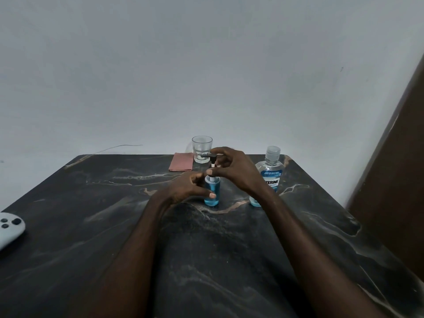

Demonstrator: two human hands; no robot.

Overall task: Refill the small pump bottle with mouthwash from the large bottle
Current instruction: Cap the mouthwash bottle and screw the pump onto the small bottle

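The pump bottle [212, 188] stands upright on the table [114, 203], its long axis running straight up between the two hands, so any twist has to turn around that vertical line. The left hand [183, 187] holds the blue body from its own side, thumb [212, 195] laid across the front low down and the other fingers curled in near the neck. Directly above, the right hand [231, 171] pinches the pump [213, 158] at its collar, thumb [210, 172] in front and the fingers bent round behind the stem. The right hand is the nearer one to the big bottle [271, 173], which stands capped just beyond its knuckles (partly behind the wrist). Blue liquid reaches almost to the small bottle's neck, so the pump is probably being screwed on, not off.
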